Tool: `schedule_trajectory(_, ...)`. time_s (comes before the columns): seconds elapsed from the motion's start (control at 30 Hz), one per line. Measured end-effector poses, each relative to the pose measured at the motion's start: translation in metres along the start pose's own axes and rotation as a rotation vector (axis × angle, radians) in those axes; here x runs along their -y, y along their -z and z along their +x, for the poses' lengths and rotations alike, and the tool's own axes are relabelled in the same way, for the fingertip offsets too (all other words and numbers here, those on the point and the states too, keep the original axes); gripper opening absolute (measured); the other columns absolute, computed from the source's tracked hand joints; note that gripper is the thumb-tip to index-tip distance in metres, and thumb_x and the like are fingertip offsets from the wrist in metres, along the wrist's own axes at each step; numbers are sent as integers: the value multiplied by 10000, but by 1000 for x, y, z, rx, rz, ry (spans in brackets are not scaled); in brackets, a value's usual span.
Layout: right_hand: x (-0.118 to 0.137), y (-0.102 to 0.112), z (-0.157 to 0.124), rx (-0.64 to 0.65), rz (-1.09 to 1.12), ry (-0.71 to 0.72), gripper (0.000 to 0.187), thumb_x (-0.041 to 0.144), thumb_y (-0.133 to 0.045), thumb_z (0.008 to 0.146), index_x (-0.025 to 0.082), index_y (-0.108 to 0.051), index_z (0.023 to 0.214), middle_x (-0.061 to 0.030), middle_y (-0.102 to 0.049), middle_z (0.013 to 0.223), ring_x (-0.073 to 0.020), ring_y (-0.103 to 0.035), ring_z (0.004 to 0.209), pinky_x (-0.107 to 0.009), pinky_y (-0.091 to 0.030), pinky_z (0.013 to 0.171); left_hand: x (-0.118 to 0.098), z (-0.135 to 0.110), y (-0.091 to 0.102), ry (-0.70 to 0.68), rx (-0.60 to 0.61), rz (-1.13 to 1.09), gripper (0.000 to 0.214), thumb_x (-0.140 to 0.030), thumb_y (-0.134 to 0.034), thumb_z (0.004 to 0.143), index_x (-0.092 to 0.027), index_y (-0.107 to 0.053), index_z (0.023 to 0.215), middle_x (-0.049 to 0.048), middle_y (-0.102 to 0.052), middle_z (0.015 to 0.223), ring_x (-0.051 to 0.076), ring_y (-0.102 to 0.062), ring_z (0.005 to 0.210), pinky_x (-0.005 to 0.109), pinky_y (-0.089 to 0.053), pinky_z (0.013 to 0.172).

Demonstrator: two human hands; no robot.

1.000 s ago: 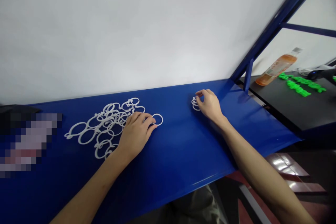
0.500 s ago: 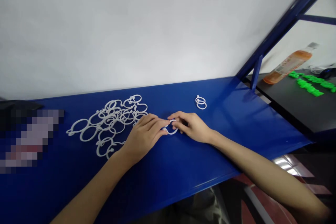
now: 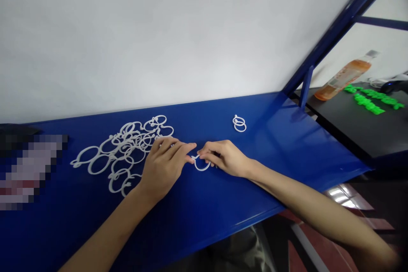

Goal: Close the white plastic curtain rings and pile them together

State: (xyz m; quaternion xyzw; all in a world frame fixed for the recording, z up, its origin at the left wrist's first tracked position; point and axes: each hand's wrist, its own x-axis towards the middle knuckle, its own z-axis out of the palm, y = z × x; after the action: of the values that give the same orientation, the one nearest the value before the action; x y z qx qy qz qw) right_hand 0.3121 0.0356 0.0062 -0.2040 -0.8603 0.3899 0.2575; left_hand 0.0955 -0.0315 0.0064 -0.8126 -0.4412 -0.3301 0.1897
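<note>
While the right hand (image 3: 225, 157) pinches a white ring (image 3: 202, 170) between the pile (image 3: 126, 137) and the paired rings (image 3: 240, 131), the left hand (image 3: 164, 165), thumb and forefinger apart, seems barely to touch it, so a slack right pinch could let it twist loose.

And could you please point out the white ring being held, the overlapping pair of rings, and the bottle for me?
Held white ring (image 3: 202, 170): head view, on its near rim.
Pair of rings (image 3: 239, 126): head view, where they overlap.
Bottle (image 3: 346, 76): head view, on the middle of its body.
</note>
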Motion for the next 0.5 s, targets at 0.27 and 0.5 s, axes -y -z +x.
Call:
schedule_trajectory(0.27,0,0,6,-12,-187,113,198,237,-479,1039,167,-664,1032,-75,-713,975,-163,-679,872,-283,-539,796,14,-3,0,33,94,32,222,-354,-672,915,-213,-670,1086,44,-749,920,256,-646,911,418,-463,880)
schedule_trajectory(0.5,-43,52,12,-554,-538,-226,160,244,-583,965,188,-728,1005,-77,-703,978,-190,-665,823,-333,-523,804,29,-6,10,280,401,126,325,-458,-535,954,-193,-697,1048,89,-731,999,304,-626,1018,481,-462,926)
